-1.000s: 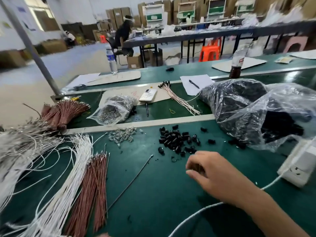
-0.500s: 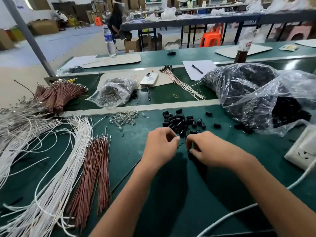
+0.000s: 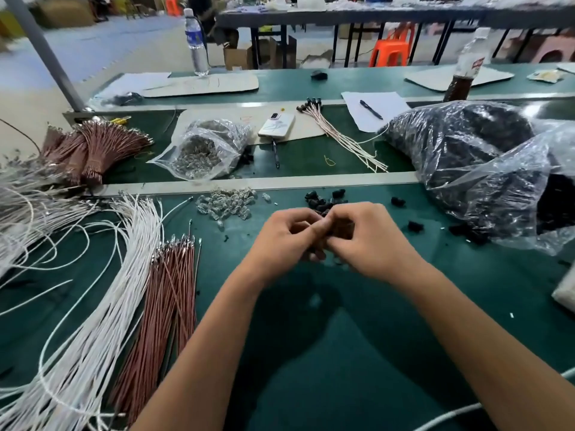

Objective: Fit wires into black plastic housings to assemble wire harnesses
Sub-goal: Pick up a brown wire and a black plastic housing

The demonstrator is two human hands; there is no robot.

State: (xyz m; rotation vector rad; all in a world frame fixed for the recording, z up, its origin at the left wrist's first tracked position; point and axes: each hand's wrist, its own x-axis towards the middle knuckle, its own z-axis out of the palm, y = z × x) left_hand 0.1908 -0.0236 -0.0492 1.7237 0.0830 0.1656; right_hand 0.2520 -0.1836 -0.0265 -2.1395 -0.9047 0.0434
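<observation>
My left hand (image 3: pixel 284 242) and my right hand (image 3: pixel 371 244) meet fingertip to fingertip over the green bench. Both have curled fingers. Small black housings (image 3: pixel 337 229) show dark inside my right hand's curled fingers, and my left hand's thumb and fingers pinch at the same spot; how they sit there is hidden. A loose pile of black housings (image 3: pixel 323 201) lies just beyond the hands. White wires (image 3: pixel 102 290) and brown wires (image 3: pixel 169 300) with metal terminals lie to the left, with neither hand touching them.
Clear plastic pieces (image 3: pixel 227 202) are heaped left of the housings. Large bags of black parts (image 3: pixel 466 157) fill the right. On the far strip lie a bag of clear parts (image 3: pixel 202 150), a phone (image 3: pixel 277 124), finished harnesses (image 3: pixel 342 135) and a brown wire bundle (image 3: pixel 90 150).
My left hand has come into view and closed in on my right hand. Both hands now touch at the fingertips in front of the housing pile. The camera has tilted down.
</observation>
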